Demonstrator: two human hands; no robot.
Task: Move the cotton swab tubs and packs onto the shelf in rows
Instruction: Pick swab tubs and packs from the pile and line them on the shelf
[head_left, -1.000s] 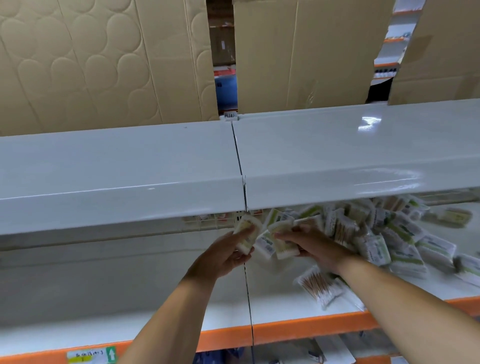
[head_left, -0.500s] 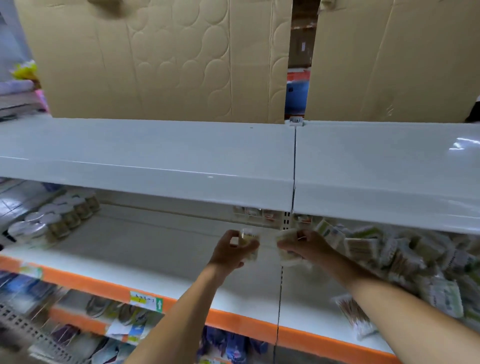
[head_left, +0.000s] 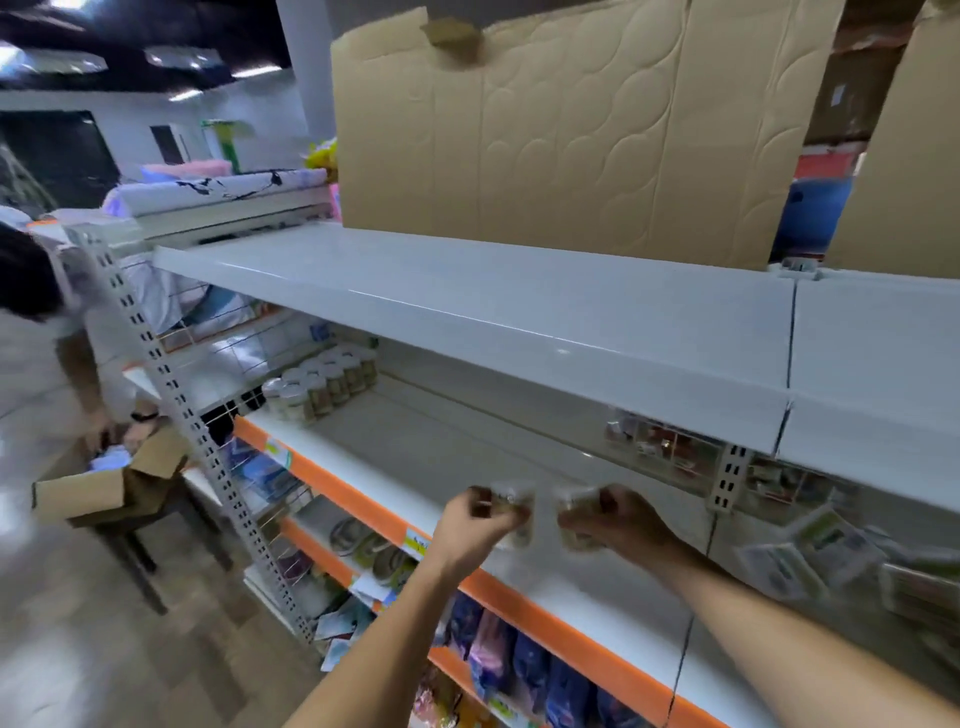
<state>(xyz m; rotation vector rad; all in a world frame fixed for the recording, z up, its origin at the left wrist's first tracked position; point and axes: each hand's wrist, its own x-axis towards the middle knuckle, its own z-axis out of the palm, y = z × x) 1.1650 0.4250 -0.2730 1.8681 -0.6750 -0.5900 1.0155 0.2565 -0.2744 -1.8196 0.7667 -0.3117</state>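
While each hand's grip clasps a small blurred clear tub, left hand (head_left: 475, 522) and right hand (head_left: 621, 525) hover over the white orange-edged shelf (head_left: 415, 452), round lidded tubs (head_left: 322, 384) far left, heaped packs (head_left: 810, 551) right.

Dim, heavy motion blur, fisheye edges, ceiling lights (head_left: 182, 95) glare.

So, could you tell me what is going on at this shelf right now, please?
A person is stocking a white metal shelf with an orange front edge. The left hand and the right hand each hold a small clear tub of cotton swabs above a bare stretch of it. A row of white-lidded tubs stands at the far left end, and a loose pile of packs lies to the right.
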